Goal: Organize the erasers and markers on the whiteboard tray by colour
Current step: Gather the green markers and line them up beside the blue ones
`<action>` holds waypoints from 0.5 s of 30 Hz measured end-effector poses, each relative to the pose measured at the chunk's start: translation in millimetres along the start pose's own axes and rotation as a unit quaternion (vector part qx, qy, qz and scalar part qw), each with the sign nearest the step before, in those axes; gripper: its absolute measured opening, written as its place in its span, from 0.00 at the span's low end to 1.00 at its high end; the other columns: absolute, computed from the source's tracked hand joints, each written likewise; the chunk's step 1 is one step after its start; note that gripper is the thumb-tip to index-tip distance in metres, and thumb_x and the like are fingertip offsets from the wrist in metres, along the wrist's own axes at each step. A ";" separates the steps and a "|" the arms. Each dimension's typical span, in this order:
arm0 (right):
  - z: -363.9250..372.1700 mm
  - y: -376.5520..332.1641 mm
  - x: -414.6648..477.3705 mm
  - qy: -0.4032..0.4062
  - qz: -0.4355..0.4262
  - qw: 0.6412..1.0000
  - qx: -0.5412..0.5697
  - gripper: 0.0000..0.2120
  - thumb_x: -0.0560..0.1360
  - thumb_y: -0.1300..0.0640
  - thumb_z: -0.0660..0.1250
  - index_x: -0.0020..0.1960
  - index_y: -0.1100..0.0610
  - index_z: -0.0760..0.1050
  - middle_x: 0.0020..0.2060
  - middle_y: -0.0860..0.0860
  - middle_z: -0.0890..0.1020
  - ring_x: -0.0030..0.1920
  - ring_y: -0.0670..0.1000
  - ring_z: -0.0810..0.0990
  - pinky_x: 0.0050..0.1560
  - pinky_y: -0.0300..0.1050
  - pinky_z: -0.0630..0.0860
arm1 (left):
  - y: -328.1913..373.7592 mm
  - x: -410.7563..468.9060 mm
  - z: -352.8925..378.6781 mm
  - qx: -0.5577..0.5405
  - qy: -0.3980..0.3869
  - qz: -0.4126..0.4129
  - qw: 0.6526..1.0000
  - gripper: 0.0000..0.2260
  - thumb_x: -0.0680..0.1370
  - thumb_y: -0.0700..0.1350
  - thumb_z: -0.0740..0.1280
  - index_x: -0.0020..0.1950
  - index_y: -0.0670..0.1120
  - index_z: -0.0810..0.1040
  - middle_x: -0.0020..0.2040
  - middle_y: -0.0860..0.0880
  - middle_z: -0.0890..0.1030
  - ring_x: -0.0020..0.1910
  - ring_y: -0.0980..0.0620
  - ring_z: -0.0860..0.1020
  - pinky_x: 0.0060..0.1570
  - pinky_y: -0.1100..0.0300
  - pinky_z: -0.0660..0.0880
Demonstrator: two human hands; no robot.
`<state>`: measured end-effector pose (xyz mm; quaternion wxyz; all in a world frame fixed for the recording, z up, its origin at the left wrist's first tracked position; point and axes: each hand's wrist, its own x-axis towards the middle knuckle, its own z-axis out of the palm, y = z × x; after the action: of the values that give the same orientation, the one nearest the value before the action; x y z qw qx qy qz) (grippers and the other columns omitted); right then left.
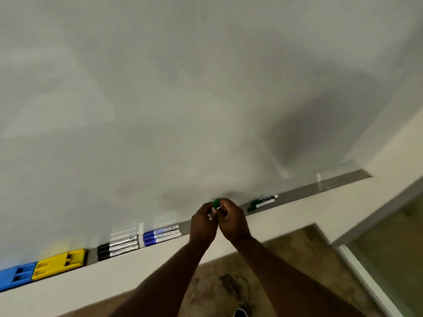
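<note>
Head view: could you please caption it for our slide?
Both hands hold a green marker above the tray, between blue markers and green markers.

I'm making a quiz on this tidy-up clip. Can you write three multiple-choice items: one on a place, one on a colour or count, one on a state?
1. The yellow eraser sits:
A. right of the blue eraser
B. on the floor
C. beside the green markers

2. The held marker has a cap coloured:
A. red
B. green
C. black

3. That marker is:
A. lying on the tray
B. held by both hands
C. on the floor

Answers: 1 A, they touch at the tray's left end; 2 B, green cap shows above the fingers; 3 B, left hand and right hand close on it.
</note>
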<state>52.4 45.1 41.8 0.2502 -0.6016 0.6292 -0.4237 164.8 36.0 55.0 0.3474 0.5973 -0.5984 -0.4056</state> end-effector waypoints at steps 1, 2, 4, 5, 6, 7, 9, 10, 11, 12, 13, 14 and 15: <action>-9.0 1.7 -1.4 0.004 -0.001 1.000 -0.004 0.10 0.77 0.57 0.66 0.58 0.52 0.78 0.49 0.47 0.85 0.49 0.42 0.82 0.49 0.31 0.77 | 4.1 -0.6 6.9 0.002 -0.008 0.004 1.000 0.07 0.75 0.42 0.66 0.51 0.48 0.81 0.45 0.49 0.85 0.46 0.49 0.82 0.47 0.51 0.79; -15.7 3.2 -2.3 0.007 0.002 1.000 -0.005 0.10 0.78 0.57 0.66 0.58 0.52 0.78 0.50 0.47 0.84 0.50 0.42 0.82 0.50 0.29 0.77 | 6.1 -0.9 12.3 0.006 -0.015 0.005 1.000 0.06 0.75 0.41 0.66 0.50 0.48 0.81 0.44 0.49 0.85 0.45 0.49 0.82 0.46 0.51 0.79; -36.4 8.9 -7.0 0.027 0.011 1.000 -0.006 0.11 0.77 0.57 0.66 0.59 0.51 0.78 0.50 0.45 0.84 0.50 0.41 0.82 0.50 0.27 0.75 | 16.2 -3.2 28.0 0.017 -0.031 0.017 0.999 0.05 0.75 0.40 0.67 0.47 0.48 0.81 0.42 0.50 0.84 0.42 0.50 0.82 0.40 0.57 0.77; -43.5 11.9 -8.3 0.034 0.012 0.999 -0.016 0.11 0.77 0.57 0.66 0.59 0.51 0.78 0.51 0.46 0.84 0.51 0.41 0.82 0.51 0.27 0.75 | 19.5 -3.9 34.3 0.018 -0.032 0.021 0.999 0.04 0.76 0.40 0.67 0.46 0.48 0.81 0.41 0.50 0.83 0.40 0.51 0.81 0.37 0.60 0.74; -50.9 16.1 -9.6 0.042 0.014 0.999 -0.029 0.11 0.78 0.57 0.66 0.60 0.53 0.78 0.52 0.47 0.84 0.52 0.43 0.82 0.53 0.30 0.76 | 23.4 -4.6 41.2 0.015 -0.031 0.022 0.999 0.04 0.76 0.40 0.66 0.46 0.47 0.80 0.40 0.51 0.83 0.40 0.52 0.79 0.37 0.62 0.72; -59.4 23.1 -11.6 0.051 0.018 0.998 -0.043 0.12 0.78 0.58 0.66 0.61 0.54 0.78 0.54 0.49 0.84 0.54 0.45 0.82 0.55 0.34 0.77 | 27.8 -5.4 49.7 0.012 -0.030 0.019 0.999 0.04 0.77 0.40 0.66 0.46 0.47 0.80 0.39 0.51 0.82 0.39 0.52 0.79 0.37 0.62 0.70; -75.3 38.4 -14.4 0.062 0.028 0.996 -0.061 0.13 0.78 0.59 0.65 0.62 0.57 0.78 0.55 0.52 0.84 0.55 0.48 0.82 0.58 0.43 0.80 | 34.3 -5.3 66.3 0.012 -0.029 0.001 0.999 0.06 0.77 0.38 0.63 0.45 0.47 0.78 0.38 0.52 0.80 0.40 0.51 0.78 0.37 0.63 0.69; -84.1 47.6 -15.0 0.063 0.030 0.995 -0.072 0.13 0.78 0.59 0.65 0.62 0.57 0.78 0.55 0.52 0.84 0.56 0.50 0.82 0.58 0.46 0.80 | 37.9 -4.4 75.1 0.015 -0.031 -0.009 0.999 0.06 0.76 0.37 0.63 0.44 0.46 0.78 0.39 0.51 0.80 0.41 0.50 0.78 0.37 0.63 0.69; -93.6 57.2 -14.1 0.062 0.030 0.994 -0.086 0.12 0.79 0.59 0.65 0.62 0.57 0.78 0.55 0.52 0.84 0.55 0.51 0.82 0.58 0.47 0.80 | 42.7 -2.9 84.1 0.019 -0.030 -0.020 0.999 0.06 0.75 0.37 0.63 0.45 0.45 0.78 0.40 0.51 0.81 0.42 0.50 0.78 0.39 0.62 0.70; -101.4 66.0 -13.1 0.057 0.031 0.993 -0.101 0.12 0.79 0.59 0.64 0.62 0.56 0.78 0.56 0.52 0.84 0.55 0.51 0.82 0.58 0.48 0.80 | 45.5 -0.8 91.3 0.030 -0.028 -0.030 0.999 0.06 0.75 0.38 0.63 0.45 0.44 0.79 0.41 0.49 0.82 0.43 0.48 0.79 0.41 0.60 0.71; -109.6 73.9 -11.2 0.047 0.038 0.992 -0.112 0.13 0.79 0.58 0.63 0.62 0.55 0.77 0.57 0.51 0.83 0.56 0.50 0.81 0.58 0.48 0.80 | 47.7 2.0 98.3 0.048 -0.022 -0.035 0.998 0.05 0.76 0.40 0.63 0.45 0.44 0.79 0.42 0.47 0.83 0.43 0.46 0.80 0.42 0.58 0.73; -117.8 82.0 -8.6 0.035 0.048 0.991 -0.119 0.13 0.79 0.58 0.63 0.63 0.53 0.77 0.58 0.50 0.82 0.56 0.49 0.81 0.59 0.48 0.80 | 49.9 5.5 105.4 0.069 -0.019 -0.039 0.997 0.07 0.78 0.43 0.62 0.45 0.42 0.78 0.42 0.45 0.83 0.43 0.43 0.80 0.43 0.56 0.74; -127.3 93.8 -5.4 0.022 0.061 0.990 -0.125 0.14 0.79 0.58 0.63 0.63 0.52 0.76 0.59 0.49 0.81 0.58 0.49 0.80 0.60 0.48 0.79 | 52.7 9.3 115.9 0.088 -0.017 -0.049 0.995 0.10 0.79 0.46 0.61 0.46 0.42 0.78 0.42 0.42 0.84 0.43 0.42 0.81 0.44 0.54 0.76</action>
<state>-102.9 72.0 28.1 0.1845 -0.5798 0.7178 -0.3385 37.2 32.7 52.0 0.2627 0.6471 -0.6076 -0.3783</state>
